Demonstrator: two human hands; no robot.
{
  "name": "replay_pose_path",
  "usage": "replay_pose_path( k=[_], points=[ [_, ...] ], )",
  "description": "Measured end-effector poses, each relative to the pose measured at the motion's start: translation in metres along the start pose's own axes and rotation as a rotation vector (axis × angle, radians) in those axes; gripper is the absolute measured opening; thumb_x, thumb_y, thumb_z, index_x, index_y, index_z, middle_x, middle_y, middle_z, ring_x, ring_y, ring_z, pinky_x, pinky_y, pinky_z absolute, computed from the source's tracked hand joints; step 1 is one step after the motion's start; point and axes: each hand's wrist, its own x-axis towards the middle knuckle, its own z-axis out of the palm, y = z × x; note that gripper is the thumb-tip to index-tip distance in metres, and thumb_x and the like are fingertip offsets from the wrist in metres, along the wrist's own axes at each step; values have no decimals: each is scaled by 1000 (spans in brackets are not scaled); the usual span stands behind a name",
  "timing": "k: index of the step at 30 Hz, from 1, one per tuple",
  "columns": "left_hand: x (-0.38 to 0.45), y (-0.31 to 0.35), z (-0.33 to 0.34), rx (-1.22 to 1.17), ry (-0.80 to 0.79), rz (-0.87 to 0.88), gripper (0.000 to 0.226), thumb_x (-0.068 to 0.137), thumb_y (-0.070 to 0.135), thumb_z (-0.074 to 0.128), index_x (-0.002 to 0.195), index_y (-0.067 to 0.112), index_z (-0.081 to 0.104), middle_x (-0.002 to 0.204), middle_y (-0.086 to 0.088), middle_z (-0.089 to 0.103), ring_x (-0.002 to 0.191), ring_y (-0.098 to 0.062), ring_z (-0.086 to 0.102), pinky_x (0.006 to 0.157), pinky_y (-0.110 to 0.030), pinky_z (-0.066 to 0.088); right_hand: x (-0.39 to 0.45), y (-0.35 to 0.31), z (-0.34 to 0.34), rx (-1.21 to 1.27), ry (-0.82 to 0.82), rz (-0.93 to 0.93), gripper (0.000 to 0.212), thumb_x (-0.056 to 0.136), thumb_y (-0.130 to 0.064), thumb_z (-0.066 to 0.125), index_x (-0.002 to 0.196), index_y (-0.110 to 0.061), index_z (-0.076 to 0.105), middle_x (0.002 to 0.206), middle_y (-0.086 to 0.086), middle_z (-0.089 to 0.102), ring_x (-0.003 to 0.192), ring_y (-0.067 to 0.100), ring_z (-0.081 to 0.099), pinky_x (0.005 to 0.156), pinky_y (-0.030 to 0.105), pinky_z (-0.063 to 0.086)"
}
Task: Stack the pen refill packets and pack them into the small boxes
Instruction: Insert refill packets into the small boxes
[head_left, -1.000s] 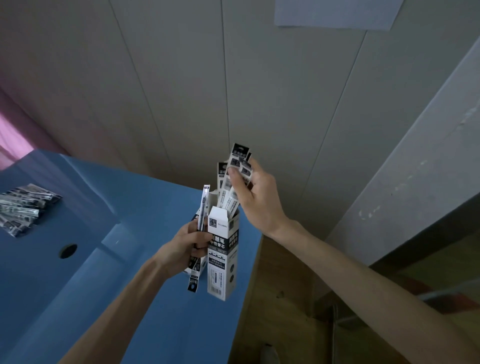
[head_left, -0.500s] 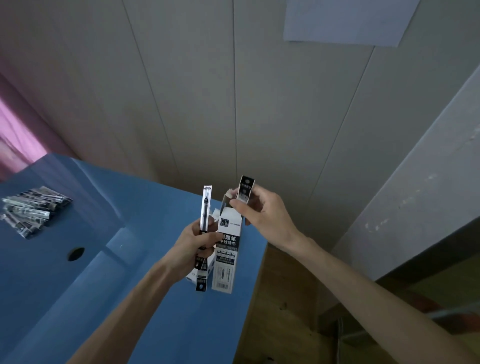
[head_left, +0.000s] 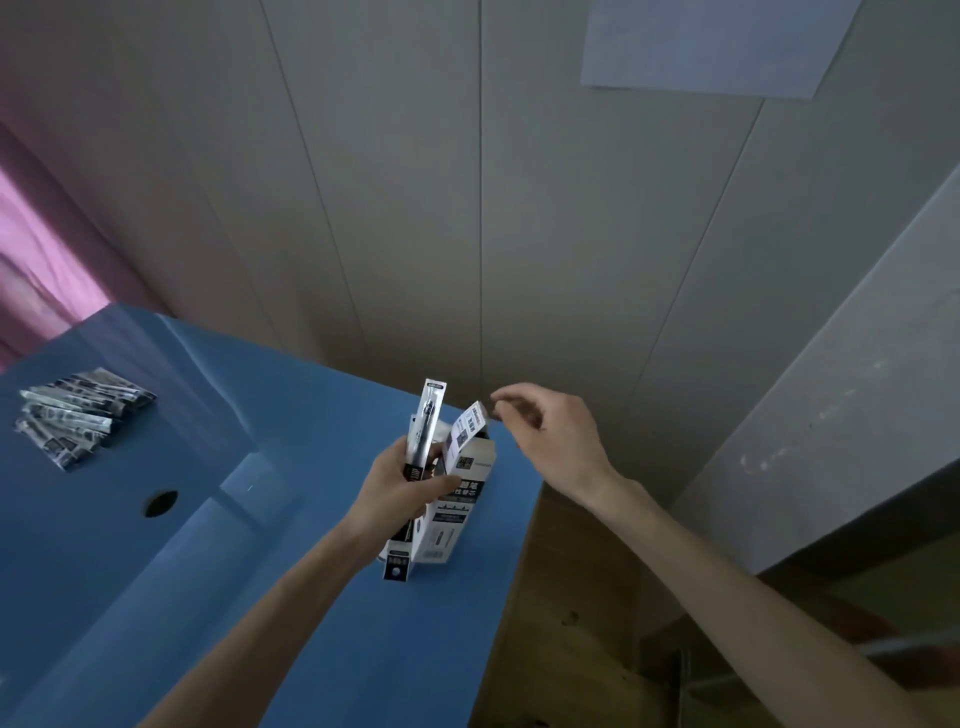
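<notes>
Filling the lower left of the view, a blue table (head_left: 130, 597) runs up to a pale panelled wall (head_left: 415, 208), with a round hole (head_left: 161, 503) cut in its top and a pink curtain (head_left: 36, 260) at the far left. A sheet of paper (head_left: 711, 47) hangs high on the wall, a grey slab (head_left: 831, 415) leans in on the right, and brown floor (head_left: 566, 623) shows past the table's edge. A loose pile of refill packets (head_left: 78, 415) lies on the table at the left, well apart from the hands. The left hand (head_left: 400, 488) reaches up from below, fingers wrapped round a small white box (head_left: 452, 512) held upright over the table's corner with its top flap (head_left: 467, 426) open, and pressing a single packet (head_left: 427, 426) against the box's side, its top rising above the fingers. The right hand (head_left: 550, 436) hovers just beside and above the flap, fingers loosely curled, thumb and forefinger close together, holding nothing.
</notes>
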Motion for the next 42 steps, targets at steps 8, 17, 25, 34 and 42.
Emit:
replay_pose_path(
  k=[8,17,25,34,42],
  points=[
    [4,1,17,213,-77,85,25,87,9,75,104,20,60,75,18,68,69,-2,64,68,-24,52,19,-3,6,62,-151,15,45,99,-52,60,134,-25,65,134,-13,64,124,1,55,107,33,47],
    [7,-8,13,293,-109,41,29,82,7,75,103,14,57,80,-2,65,65,-15,61,64,-32,54,25,-6,15,104,-254,109,26,85,-42,80,102,-24,72,98,-11,75,91,3,71,82,38,62],
    [8,-12,11,274,-101,22,28,80,4,74,99,14,57,70,3,56,58,-12,51,57,-31,46,27,-4,21,271,-341,185,21,85,-22,83,103,-17,74,96,-4,75,86,4,71,71,24,59],
    [10,-20,-1,318,-95,-18,31,79,6,79,103,8,60,75,5,58,59,-3,54,58,-23,45,30,8,3,337,-207,191,14,96,-16,70,107,-24,73,103,-4,74,96,14,69,90,37,59],
    [14,-14,2,321,-155,-11,31,82,6,77,104,19,59,93,-2,71,64,2,64,56,-17,49,45,-5,-17,-299,-451,-225,41,91,-42,74,127,-24,65,107,-11,59,94,5,56,86,28,51]
  ],
)
